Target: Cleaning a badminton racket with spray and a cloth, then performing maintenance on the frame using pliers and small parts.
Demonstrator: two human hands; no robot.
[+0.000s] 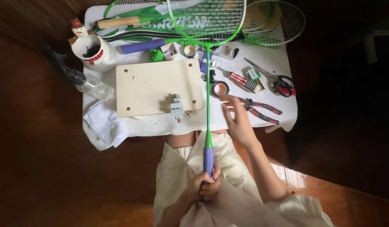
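Note:
A green badminton racket [208, 84] points away from me, its strung head [206, 19] over the far edge of the small table and its purple grip [208, 159] down at my lap. My left hand [207, 187] is shut around the bottom of that grip. My right hand [238, 120] hovers open above the table's near right edge, fingers spread, just left of the red-handled pliers [261, 111] and below a roll of tape [220, 88].
A pale wooden board [158, 86] with a small metal clamp [176, 106] lies on the white table [286, 113]. Scissors [278, 82], small tools, more rackets [278, 23], a snowman mug [93, 50], a plastic bottle [91, 86] and a white cloth [104, 126] surround it.

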